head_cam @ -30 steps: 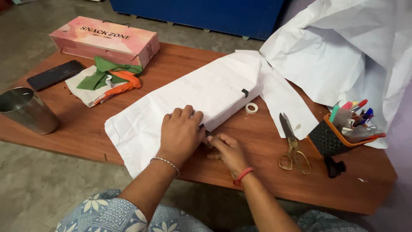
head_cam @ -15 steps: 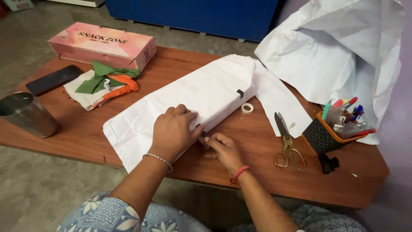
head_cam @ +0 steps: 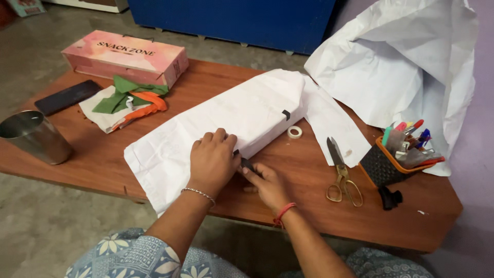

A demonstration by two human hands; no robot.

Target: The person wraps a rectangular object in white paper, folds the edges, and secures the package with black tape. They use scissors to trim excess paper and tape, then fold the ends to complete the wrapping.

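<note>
Parcel: long box wrapped in white paper (head_cam: 242,116), lying slantwise across the middle of the wooden bench (head_cam: 309,185).
Left hand: left hand (head_cam: 212,160) flat on the near part of the parcel, fingers together and pressed down on the paper seam — holding nothing.
Right hand: right hand (head_cam: 266,184) just beside the left, at the parcel's near edge, thumb and forefinger pinching a short dark strip of tape (head_cam: 247,164) against the paper.
Done so far: paper drawn round the box along its length; one dark tape strip (head_cam: 286,114) already fixed further up the seam.
Left to do, by judgement: the near strip is not yet smoothed flat; the near end of the paper lies loose and unfolded toward the bench edge; the far end cannot be judged.
Within reach: tape roll (head_cam: 295,132) just beside the parcel, gold-handled scissors (head_cam: 340,172) to its right, pen holder (head_cam: 399,157) further right.
Elsewhere: pink carton (head_cam: 126,56), folded cloths (head_cam: 123,103), dark phone (head_cam: 67,97), steel cup (head_cam: 33,136) at the left — spare white paper (head_cam: 396,67) heaped at the right.
</note>
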